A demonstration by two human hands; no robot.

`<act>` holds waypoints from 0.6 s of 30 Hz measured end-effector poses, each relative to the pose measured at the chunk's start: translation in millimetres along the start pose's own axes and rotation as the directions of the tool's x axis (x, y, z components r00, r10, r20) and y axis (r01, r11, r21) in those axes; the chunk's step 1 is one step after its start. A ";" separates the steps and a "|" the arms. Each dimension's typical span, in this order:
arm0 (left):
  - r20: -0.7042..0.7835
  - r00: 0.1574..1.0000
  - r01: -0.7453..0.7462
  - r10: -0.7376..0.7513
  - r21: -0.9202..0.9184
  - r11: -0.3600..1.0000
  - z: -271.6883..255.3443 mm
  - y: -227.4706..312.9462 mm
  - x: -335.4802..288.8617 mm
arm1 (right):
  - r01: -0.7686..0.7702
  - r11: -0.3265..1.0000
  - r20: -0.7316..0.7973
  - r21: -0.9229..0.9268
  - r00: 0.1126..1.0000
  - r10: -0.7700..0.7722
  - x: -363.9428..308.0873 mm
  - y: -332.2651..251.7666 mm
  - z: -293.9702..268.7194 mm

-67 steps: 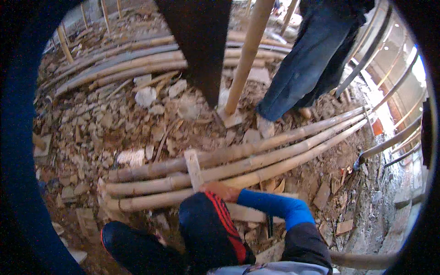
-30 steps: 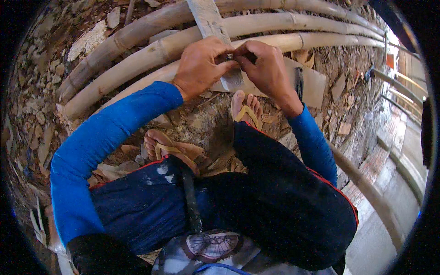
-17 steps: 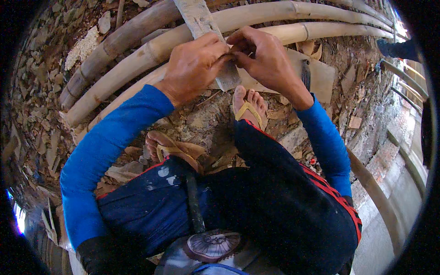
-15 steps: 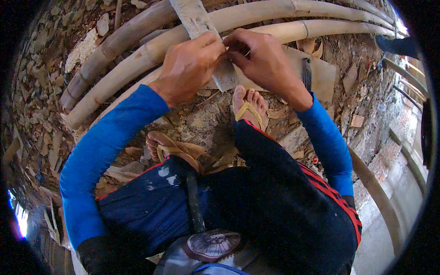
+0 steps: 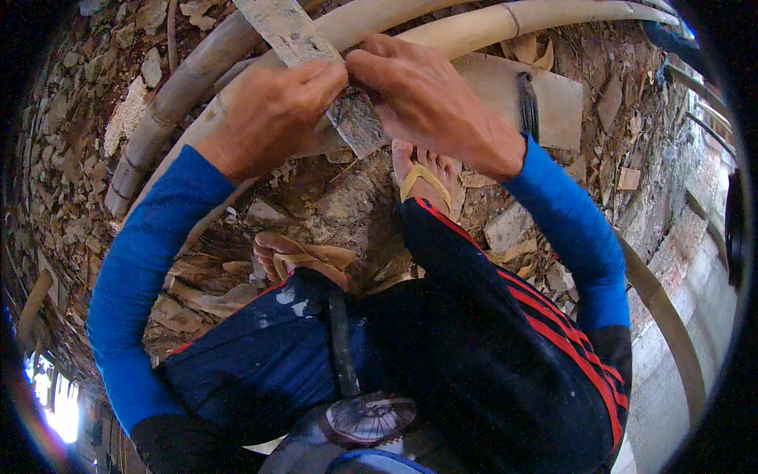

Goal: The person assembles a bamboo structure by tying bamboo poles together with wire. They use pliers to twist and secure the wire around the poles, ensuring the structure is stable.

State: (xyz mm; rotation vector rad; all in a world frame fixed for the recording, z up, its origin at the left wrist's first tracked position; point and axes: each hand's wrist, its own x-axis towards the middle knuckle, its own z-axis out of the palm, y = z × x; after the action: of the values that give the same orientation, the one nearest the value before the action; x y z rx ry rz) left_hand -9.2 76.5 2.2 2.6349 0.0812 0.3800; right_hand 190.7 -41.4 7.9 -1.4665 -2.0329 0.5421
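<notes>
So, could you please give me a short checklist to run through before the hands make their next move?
1. Board crossing the bamboo poles: ok.
2. Left hand and right hand both at the board: ok.
3. What, if anything, the hands hold: cannot tell; much of the grip is hidden.
4. Right foot well away from the board's near end: not ok; it shows close beside it.
5. Footing free of loose rubble: not ok.

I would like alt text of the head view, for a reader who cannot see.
A person's bare left hand and right hand are close together over a narrow, weathered grey wooden board lying across pale, round bamboo poles; any held item is hidden. Below, two feet in yellow-strapped sandals on brown, rubble-strewn ground.
</notes>
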 end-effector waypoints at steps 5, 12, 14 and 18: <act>0.128 0.988 -0.073 0.086 -0.104 0.992 -6.8 -22.8 17.8 | -0.379 0.925 -0.151 -0.021 0.916 0.371 -13.7 -29.6 24.8; 0.292 0.922 -0.201 0.253 -0.196 0.960 3.0 -58.0 39.3 | -0.468 0.884 -0.211 -0.021 0.866 0.453 -15.9 -45.9 37.8; 0.292 0.912 -0.202 0.289 -0.293 0.934 7.0 -60.4 41.1 | -0.468 0.884 -0.057 0.012 0.882 0.468 -22.3 -30.7 25.0; 0.276 0.931 -0.152 0.238 -0.301 0.942 -21.3 -54.4 37.6 | -0.735 0.318 0.332 0.599 0.589 0.737 -37.5 -15.2 9.4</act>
State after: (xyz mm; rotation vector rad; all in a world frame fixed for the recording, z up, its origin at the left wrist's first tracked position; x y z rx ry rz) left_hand 21.5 138.8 4.5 2.3959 -0.3196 0.0327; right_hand 182.6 -81.7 2.3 -1.7817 -0.7628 1.4894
